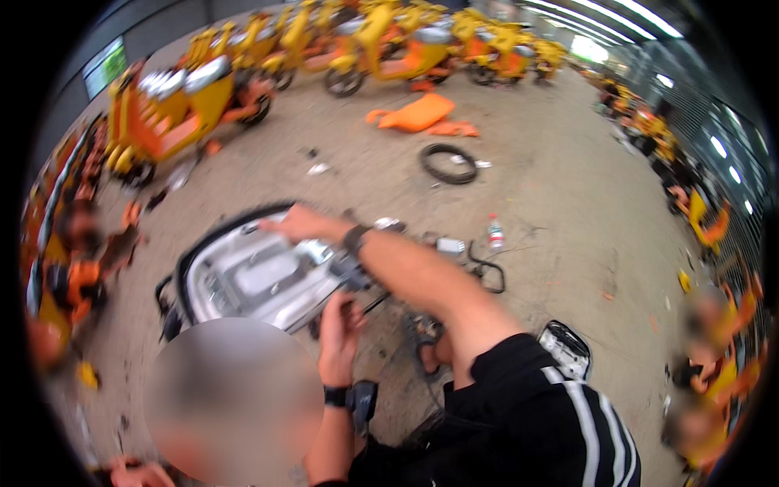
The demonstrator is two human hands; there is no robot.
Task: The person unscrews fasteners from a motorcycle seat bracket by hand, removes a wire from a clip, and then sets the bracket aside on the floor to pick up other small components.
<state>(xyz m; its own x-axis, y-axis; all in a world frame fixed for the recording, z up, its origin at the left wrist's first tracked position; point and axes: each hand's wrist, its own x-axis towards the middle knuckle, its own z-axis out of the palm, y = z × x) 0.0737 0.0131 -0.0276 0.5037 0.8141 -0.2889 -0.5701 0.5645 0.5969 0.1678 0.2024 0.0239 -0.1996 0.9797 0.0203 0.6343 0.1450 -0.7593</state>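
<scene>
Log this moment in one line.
Right hand: at far rim of grey shell | Left hand: half-curled beside shell | Floor: bottle upright, tyre flat

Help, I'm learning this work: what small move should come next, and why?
Perhaps set the left hand on the near edge of the grey-white panel to steady it: the right hand is at its far edge, the left raised, fingers curled.

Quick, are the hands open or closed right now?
Left hand: fingers curled; whether it holds anything can't be told.
Right hand: at the pale, black-rimmed part; too blurred to tell its grip.
</scene>
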